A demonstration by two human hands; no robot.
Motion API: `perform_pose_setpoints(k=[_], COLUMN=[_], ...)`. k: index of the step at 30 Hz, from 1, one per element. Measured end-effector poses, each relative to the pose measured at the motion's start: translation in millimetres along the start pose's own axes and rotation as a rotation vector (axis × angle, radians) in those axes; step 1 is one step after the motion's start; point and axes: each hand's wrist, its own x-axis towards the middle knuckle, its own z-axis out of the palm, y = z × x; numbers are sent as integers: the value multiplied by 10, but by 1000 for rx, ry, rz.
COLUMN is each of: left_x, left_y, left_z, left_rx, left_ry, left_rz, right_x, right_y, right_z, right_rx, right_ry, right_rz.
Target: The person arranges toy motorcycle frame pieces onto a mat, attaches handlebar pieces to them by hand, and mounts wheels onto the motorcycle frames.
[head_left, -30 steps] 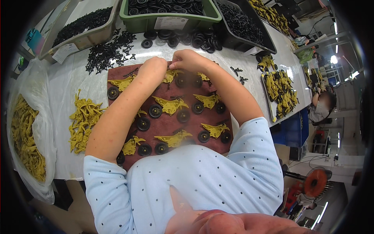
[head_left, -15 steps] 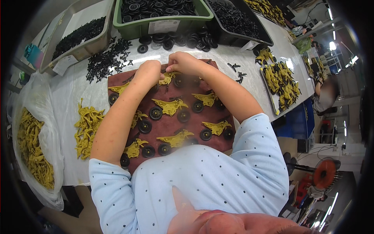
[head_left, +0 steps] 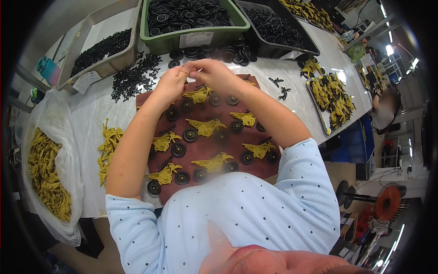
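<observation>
Raised since the earlier frame, your left hand (head_left: 171, 82) and right hand (head_left: 214, 75) meet fingertip to fingertip | both pinch a small part, kind indiscernible | position: above brown mat (head_left: 255, 166) far edge, over yellow motorcycle bodies (head_left: 205, 127).

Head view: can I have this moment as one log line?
left hand + right hand: together, pinching small part | below: brown mat, yellow toy motorbike bodies, black wheels

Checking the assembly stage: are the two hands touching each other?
Touching. The head view shows the left hand and right hand meeting at the fingertips above the brown mat.
</observation>
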Motion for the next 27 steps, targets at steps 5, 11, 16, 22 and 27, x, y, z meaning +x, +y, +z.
perform_pose_setpoints(k=[5,11,16,22,27], left_x=[-208,-409,-458,-570,-425], left_y=[65,-6,-128,-76,-232], left_z=[-8,-208,-320,-284,-301], left_rx=[-301,-293,-433,-767,-952], left_ry=[104,-50,-97,-88,-141], left_rz=[-31,-67,-154,-239,-275], right_x=[-54,-114,-157,-126,-58], right_y=[-165,-412,-486,-535,-453], right_z=[256,331,327,343,386], right_rx=[-230,-142,264,449,350], right_ry=[138,4,-52,-100,-60], right_rz=[-369,17,197,274,253])
